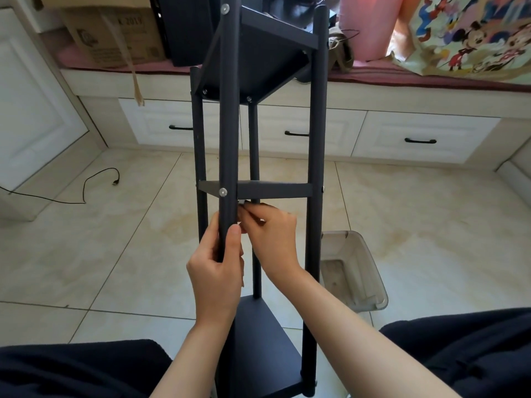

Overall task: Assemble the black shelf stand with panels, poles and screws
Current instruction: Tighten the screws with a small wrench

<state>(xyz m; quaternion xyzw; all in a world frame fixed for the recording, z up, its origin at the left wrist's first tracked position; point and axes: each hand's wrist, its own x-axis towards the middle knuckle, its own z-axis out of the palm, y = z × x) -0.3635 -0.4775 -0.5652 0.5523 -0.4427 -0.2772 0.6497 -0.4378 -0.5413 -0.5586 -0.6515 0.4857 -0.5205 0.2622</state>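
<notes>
I count 4 black poles (pixel 228 139) on the stand. 3 black panels (pixel 273 190) sit btwn them: top, mid, bottom. I see approx 6 silver screws (pixel 223 192), maybe more hidden. 2 hands: left hand (pixel 218 271) and right hand (pixel 273 239). 1 clear plastic bin (pixel 356 271) on the floor. 1 black cable (pixel 86 185). 3 drawer handles (pixel 420 141) on the white drawers. 1 cardboard box (pixel 115 35) up on the bench. 1 cartoon bag (pixel 474 35).

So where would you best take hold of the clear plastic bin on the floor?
By the near long rim of the clear plastic bin, from above. It stands upright, open top up, beside the right pole, so fingers can hook over that edge, probably easily.
</notes>
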